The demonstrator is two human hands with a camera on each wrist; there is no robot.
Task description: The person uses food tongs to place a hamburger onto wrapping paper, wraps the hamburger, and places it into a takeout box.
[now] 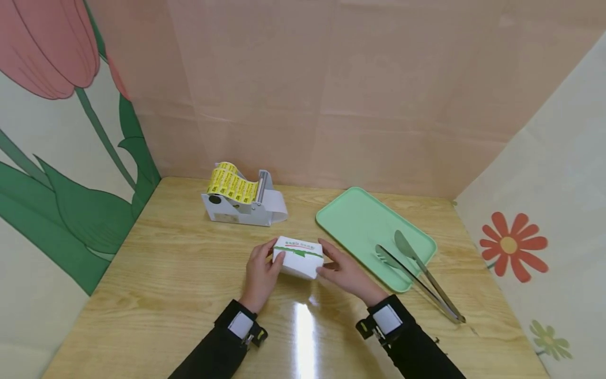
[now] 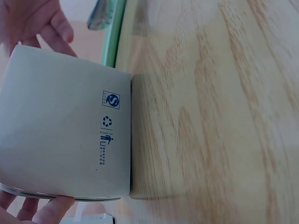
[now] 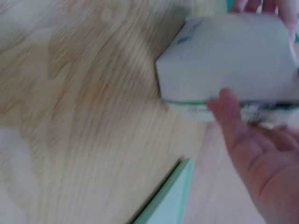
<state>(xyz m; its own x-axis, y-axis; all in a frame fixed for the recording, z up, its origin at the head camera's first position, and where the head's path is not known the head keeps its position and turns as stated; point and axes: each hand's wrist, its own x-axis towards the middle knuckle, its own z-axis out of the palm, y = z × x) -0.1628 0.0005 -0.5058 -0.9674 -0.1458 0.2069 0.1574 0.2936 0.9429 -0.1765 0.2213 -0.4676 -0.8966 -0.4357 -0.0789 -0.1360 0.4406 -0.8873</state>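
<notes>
A small white paper box (image 1: 295, 267) with a green band and printing on its lid sits on the wooden table before me. At its left side my left hand (image 1: 260, 271) grips it, thumb at the near corner and fingers along the side. My right hand (image 1: 349, 275) holds the opposite side between thumb and fingers. Blue recycling marks show on one wall of the box (image 2: 65, 126) in the left wrist view. The right thumb lies against the green edge of the box (image 3: 229, 60) in the right wrist view.
Behind the box to the left stands a label dispenser (image 1: 236, 215) with a roll of yellow stickers (image 1: 232, 183). A mint green tray (image 1: 352, 226) lies at the right, with metal tongs (image 1: 433, 284) resting across its near corner and onto the table.
</notes>
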